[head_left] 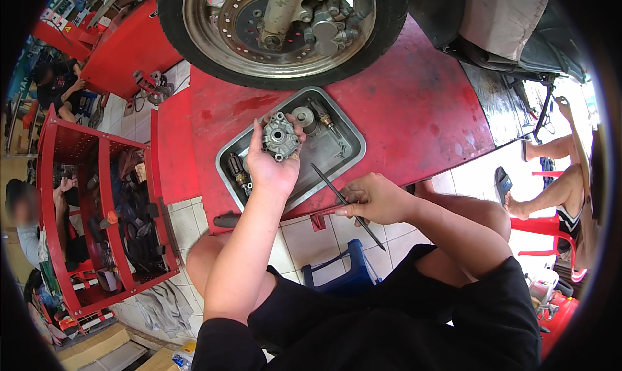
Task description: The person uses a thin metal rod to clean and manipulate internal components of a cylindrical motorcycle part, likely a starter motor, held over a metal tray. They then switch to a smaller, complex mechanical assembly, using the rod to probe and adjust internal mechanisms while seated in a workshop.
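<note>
My left hand (273,170) is palm up and grips a grey cast-metal housing (278,138) with a round hole in its middle and bolt lugs round its edge. My right hand (377,199) is closed round a thin, dark metal rod (328,182). The rod slants, with its upper end near the tray's edge and apart from the housing. Under my left hand lies a shallow metal tray (355,162). In it are a round metal cup (302,118), a dark cylindrical part with a metal end (322,114), a similar part (238,171) and some small bolts (341,152).
The tray sits on a red platform (414,105), before a motorcycle wheel (285,79) with a brake disc. A red shelf rack (103,209) stands left. Below are a blue stool (346,267) and my knees. Other people are at the left and right edges.
</note>
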Demonstrator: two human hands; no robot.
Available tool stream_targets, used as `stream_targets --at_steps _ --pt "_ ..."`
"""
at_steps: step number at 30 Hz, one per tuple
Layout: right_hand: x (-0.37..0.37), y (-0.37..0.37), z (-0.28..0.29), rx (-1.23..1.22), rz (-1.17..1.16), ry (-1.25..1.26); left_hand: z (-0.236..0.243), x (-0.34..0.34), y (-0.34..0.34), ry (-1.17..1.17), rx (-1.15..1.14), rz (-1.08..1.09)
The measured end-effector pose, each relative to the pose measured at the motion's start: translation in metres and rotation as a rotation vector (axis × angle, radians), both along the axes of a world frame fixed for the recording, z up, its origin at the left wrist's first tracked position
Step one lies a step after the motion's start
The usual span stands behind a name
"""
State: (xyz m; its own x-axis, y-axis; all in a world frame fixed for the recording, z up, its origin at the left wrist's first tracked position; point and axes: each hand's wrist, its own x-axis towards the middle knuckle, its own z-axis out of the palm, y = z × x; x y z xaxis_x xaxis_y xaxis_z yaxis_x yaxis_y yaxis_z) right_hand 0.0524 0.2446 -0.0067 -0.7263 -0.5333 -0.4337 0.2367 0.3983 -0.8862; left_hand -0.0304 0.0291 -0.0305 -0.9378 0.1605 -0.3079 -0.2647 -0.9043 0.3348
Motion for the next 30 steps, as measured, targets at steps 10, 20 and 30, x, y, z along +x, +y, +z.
stream_targets --at_steps 10,20,30 --pt "0.004 -0.008 0.009 -0.159 0.063 0.025 0.001 0.008 0.006 0.176 -0.229 -0.042" --pt "0.0 -0.014 0.021 -0.059 0.135 0.016 0.0 0.014 0.01 -0.01 -0.071 -0.078" --pt "-0.001 -0.017 0.019 -0.09 0.117 -0.04 -0.002 0.017 0.011 -0.038 0.02 -0.098"
